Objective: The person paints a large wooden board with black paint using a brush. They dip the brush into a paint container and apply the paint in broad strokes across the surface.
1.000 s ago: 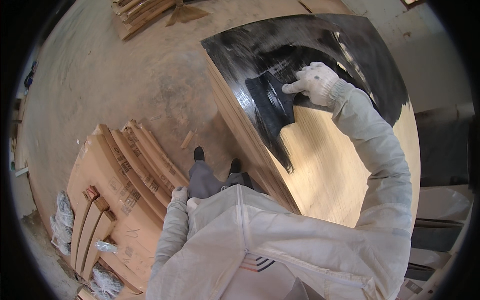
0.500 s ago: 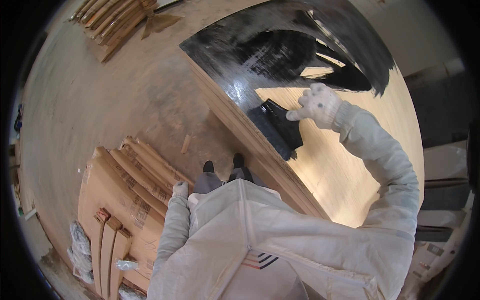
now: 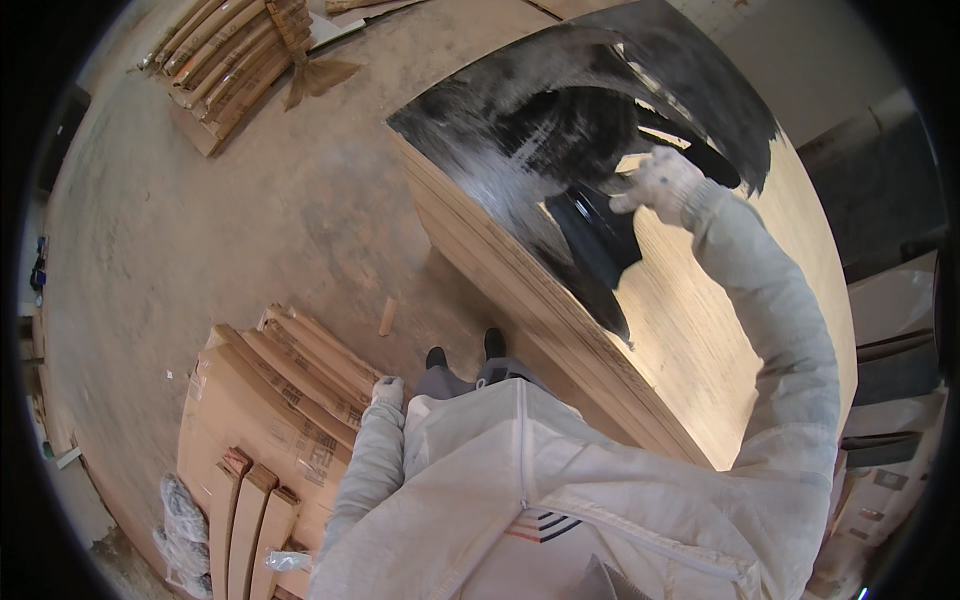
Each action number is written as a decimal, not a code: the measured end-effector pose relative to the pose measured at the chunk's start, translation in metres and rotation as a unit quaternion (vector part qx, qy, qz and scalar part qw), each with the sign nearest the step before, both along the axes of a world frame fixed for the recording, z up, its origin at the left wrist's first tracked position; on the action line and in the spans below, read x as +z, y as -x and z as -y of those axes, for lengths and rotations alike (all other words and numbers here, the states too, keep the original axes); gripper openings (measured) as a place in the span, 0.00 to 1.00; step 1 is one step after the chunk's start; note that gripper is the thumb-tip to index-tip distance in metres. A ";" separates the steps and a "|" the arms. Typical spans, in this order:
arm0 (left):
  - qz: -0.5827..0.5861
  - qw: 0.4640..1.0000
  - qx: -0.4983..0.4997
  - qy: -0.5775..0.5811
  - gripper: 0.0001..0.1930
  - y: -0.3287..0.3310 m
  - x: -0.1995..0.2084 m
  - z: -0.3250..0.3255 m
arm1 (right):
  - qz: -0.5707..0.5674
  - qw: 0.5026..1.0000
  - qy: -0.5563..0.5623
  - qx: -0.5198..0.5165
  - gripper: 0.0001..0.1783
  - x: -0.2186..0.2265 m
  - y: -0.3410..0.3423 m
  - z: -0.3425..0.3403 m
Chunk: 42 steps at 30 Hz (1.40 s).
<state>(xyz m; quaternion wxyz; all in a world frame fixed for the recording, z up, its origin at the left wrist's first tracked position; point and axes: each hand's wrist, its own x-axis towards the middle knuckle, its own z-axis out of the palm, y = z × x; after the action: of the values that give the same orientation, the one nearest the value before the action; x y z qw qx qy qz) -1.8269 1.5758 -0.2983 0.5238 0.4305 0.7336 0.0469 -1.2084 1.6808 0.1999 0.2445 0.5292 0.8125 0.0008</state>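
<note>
Head view, looking down. Landmark is the plywood stack — a big pile of pale sheets filling the right half, layered edge facing the person's feet. Everything below is placed against it.

Black coating covers the far part of the top sheet, glossy, with a ragged streaked boundary where it meets the bare wood nearer the person.

Concrete floor lies left of the stack, dusty. Flat cardboard boxes sit on it, well left of the stack's near corner, beside the person's left leg. A bundle of wooden strips lies far off to the left of the stack's far corner. A small wood offcut rests on the floor between the boxes and the stack edge.

Right hand, in a white glove, is out over the top sheet at the boundary of the black area — fingers curled closed on something dark, which I cannot make out.

Left hand, also gloved, hangs at the person's side left of the stack, just above the boxes; whether it is spread or curled I cannot tell.
</note>
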 end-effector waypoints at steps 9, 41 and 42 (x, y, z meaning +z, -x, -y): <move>0.028 0.993 0.080 -0.085 0.13 0.007 0.018 0.011 | 0.119 0.989 0.078 0.026 0.26 0.014 0.035 -0.049; 0.095 0.971 0.207 -0.073 0.11 0.001 0.072 -0.042 | -0.076 0.996 -0.013 -0.042 0.31 -0.003 0.024 -0.225; 0.110 0.971 0.203 -0.061 0.12 0.001 0.069 -0.061 | -0.073 0.996 -0.023 -0.038 0.30 -0.004 0.021 -0.217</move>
<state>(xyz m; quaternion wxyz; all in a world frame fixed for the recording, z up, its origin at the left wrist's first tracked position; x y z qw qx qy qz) -1.8282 1.6372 -0.2298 0.5535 0.2959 0.7392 0.2441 -1.2291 1.8982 0.1954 0.1716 0.5636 0.8076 -0.0283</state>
